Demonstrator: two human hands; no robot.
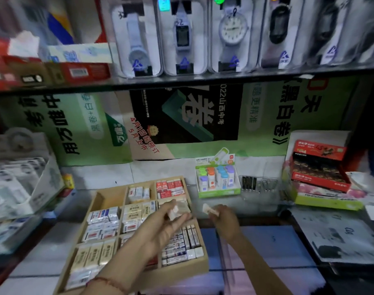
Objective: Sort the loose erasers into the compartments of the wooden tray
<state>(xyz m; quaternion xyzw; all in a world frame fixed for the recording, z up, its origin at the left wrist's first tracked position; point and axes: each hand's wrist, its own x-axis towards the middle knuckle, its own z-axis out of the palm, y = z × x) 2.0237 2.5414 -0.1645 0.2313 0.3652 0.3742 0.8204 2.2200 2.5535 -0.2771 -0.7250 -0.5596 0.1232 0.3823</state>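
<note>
A wooden tray [100, 198] with several compartments lies on the glass counter, most of them packed with boxed erasers in white, cream and red wrappers. Its far-left compartment holds nothing. My left hand [160, 226] hovers over the tray's right side and pinches a small white and red eraser [175, 211] between thumb and fingers. My right hand [224, 220] is just right of the tray above the counter and holds a pale eraser [207, 208] at its fingertips. The two hands are a short gap apart.
A green display box of correction tapes [218, 179] stands behind my right hand. A clear tray of clips [258, 184] and a red and green product box [320, 175] sit to the right. White packaged goods [17, 184] fill the left. A shelf of watches [181, 39] hangs overhead.
</note>
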